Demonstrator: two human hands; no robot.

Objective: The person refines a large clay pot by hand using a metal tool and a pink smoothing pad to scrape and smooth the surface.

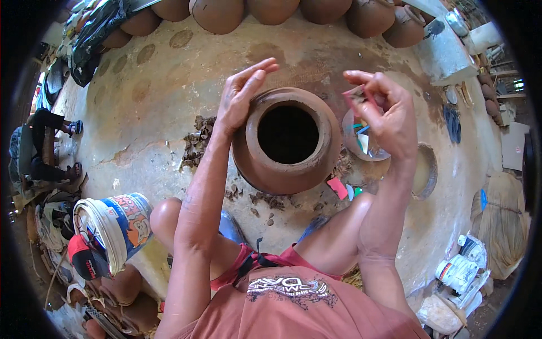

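A large brown clay pot point(285, 179) with a wide round mouth stands upright on the floor between my knees. My left hand point(241, 96) is at the pot's far left side, fingers stretched out and nothing in them; it looks to be touching the wall. Above and right of the pot, my right hand point(389, 116) pinches a small red flat scraper piece point(361, 100) smeared with clay. Below that hand, a clear plastic bowl point(348, 138) contains several coloured flat pieces. On the floor by my right knee lie a pink flat piece point(337, 188) and smaller green and pale ones.
Clay scraps point(197, 141) lie left of the pot. Several finished-looking round pots point(217, 14) line the far edge. A white bucket point(116, 226) with a red and black cap point(87, 257) stands at left. A shallow round basin point(424, 172) is at right. Another person's legs point(48, 141) show far left.
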